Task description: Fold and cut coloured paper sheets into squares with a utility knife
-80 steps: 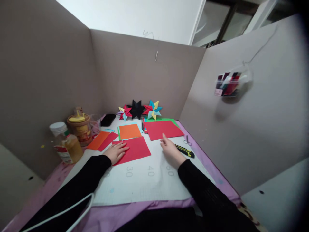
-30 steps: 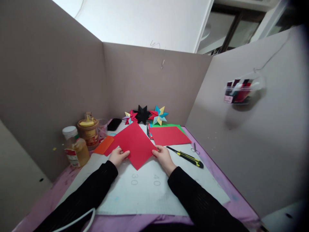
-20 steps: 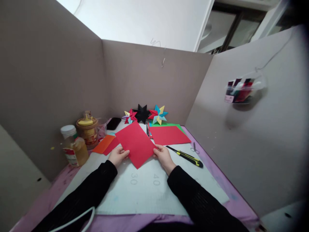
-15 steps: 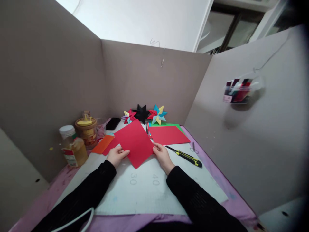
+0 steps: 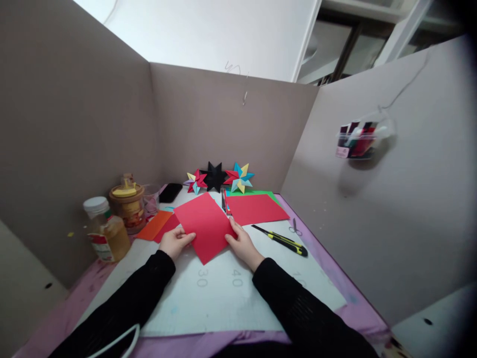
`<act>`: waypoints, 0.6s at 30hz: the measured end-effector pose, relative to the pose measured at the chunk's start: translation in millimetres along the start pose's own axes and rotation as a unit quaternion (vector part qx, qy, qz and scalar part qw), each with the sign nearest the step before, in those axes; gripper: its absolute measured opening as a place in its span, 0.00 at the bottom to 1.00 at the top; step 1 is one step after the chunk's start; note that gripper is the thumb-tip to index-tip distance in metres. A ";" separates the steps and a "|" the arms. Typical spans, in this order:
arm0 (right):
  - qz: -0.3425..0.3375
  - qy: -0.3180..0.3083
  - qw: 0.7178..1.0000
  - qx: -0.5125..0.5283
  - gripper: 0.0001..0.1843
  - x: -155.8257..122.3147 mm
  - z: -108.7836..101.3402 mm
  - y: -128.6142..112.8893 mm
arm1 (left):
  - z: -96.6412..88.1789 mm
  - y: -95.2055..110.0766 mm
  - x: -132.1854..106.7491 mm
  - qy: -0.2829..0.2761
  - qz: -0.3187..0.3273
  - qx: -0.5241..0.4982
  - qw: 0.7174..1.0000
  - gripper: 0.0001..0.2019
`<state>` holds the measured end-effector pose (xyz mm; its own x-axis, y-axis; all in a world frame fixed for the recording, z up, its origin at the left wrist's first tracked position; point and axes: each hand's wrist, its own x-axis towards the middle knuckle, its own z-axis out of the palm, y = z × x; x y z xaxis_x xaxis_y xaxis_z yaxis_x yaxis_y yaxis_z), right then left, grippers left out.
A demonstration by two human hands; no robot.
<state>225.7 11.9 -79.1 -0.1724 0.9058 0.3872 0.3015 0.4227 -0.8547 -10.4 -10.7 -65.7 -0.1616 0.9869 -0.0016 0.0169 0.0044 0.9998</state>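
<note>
A red paper square (image 5: 203, 226) is turned like a diamond just above the white cutting mat (image 5: 223, 298). My left hand (image 5: 175, 243) pinches its left edge and my right hand (image 5: 240, 243) pinches its right edge. Both hands are closed on the sheet. Behind it to the right lies a stack of red and green sheets (image 5: 257, 206). Orange and red sheets (image 5: 158, 226) lie to the left.
A yellow-black utility knife (image 5: 281, 239) and small scissors (image 5: 294, 228) lie right of my hands. A bottle (image 5: 104, 233) and a jar (image 5: 128, 206) stand at the left. Several folded paper stars (image 5: 219, 176) and a phone (image 5: 169, 191) sit at the back. Cardboard walls enclose the desk.
The red sheet lay flat on the mat under my left hand; both hands have since picked it up, rotated it into a diamond, and drawn it slightly nearer and lower.
</note>
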 end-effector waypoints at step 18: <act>-0.058 -0.045 0.997 0.006 0.35 -5.1 1.0 -13.2 | -4.8 -14.7 10.0 -0.013 -0.038 -0.016 0.999 0.19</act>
<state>221.7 1.7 -70.0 -0.2889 0.8444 0.4512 0.2640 0.5232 -0.8103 -17.0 -1.8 -80.3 -0.1347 0.9879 -0.0770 -0.0255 0.0743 0.9969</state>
